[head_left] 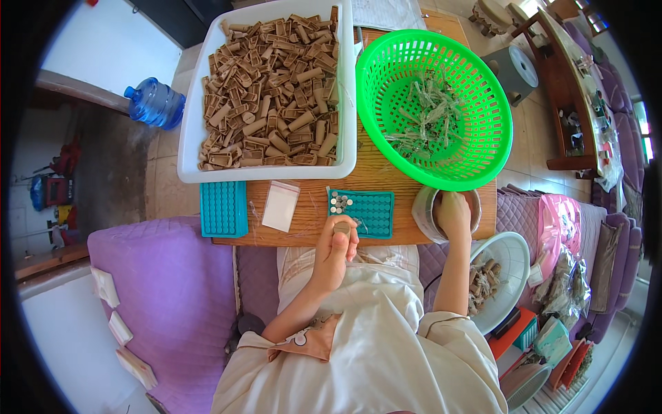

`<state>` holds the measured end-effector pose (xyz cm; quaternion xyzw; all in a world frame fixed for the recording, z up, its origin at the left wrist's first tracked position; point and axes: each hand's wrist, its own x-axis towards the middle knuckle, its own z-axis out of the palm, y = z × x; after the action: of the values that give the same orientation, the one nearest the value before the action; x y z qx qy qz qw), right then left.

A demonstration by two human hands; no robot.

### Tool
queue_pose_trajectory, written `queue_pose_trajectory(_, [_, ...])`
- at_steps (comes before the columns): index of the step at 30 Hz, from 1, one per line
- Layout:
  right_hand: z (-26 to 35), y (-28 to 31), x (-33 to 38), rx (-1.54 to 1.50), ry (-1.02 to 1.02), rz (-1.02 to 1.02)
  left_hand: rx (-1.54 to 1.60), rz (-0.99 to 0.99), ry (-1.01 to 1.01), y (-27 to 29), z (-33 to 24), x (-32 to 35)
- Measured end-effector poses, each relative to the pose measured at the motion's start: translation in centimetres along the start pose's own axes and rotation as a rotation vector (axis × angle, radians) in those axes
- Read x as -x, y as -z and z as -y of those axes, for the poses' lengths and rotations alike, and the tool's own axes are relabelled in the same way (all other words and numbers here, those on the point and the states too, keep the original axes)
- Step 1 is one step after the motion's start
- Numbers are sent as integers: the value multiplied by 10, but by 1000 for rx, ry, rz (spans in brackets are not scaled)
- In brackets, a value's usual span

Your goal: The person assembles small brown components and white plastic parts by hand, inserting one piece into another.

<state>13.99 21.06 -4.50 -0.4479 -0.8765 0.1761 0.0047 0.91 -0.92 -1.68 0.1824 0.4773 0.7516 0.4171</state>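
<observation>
My left hand [332, 255] is closed around a small brown piece [343, 227], held near the table's front edge. The piece has the same colour as the brown trough-shaped parts [272, 90] heaped in the white bin [189, 148]. Just beyond that hand lies a teal ridged tray [378, 207], with several small silvery round pieces [339, 202] at its left end. My right hand [453, 212] reaches down into a round grey-white container [423, 214]. Its fingers are hidden inside, so what they touch does not show.
A green basket [365, 96] with clear plastic scraps [431, 107] stands at the back right. Stacked teal trays [224, 209] and a clear bag with a white card [281, 205] lie left. Beside my right forearm is a white basin [514, 276] of brown parts [484, 283].
</observation>
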Motion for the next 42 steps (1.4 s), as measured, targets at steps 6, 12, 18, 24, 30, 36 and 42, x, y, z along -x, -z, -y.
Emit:
queue_pose_trajectory(6, [5,28,8,-252,-83,-1,532,90,134,7,0,1])
queue_pose_trajectory(12, [-6,37,24,-353,-62,-74,1093,285,415,19,1,-7])
queue_pose_trajectory(18, [-2,43,33,-452,-127,-61,1291,257,490,12,-1,-8])
queue_pose_trajectory(24, [-2,45,35,-557,-205,-25,1314,177,497,12,3,-7])
queue_pose_trajectory(30, [-4,40,33,-503,-139,-94,1500,275,640,16,5,-10])
queue_pose_trajectory(36, [-3,37,29,-558,-249,-61,1525,179,616,19,5,-8])
queue_pose_trajectory(42, [-8,34,25,-505,-27,-208,1436,164,642,17,3,-9])
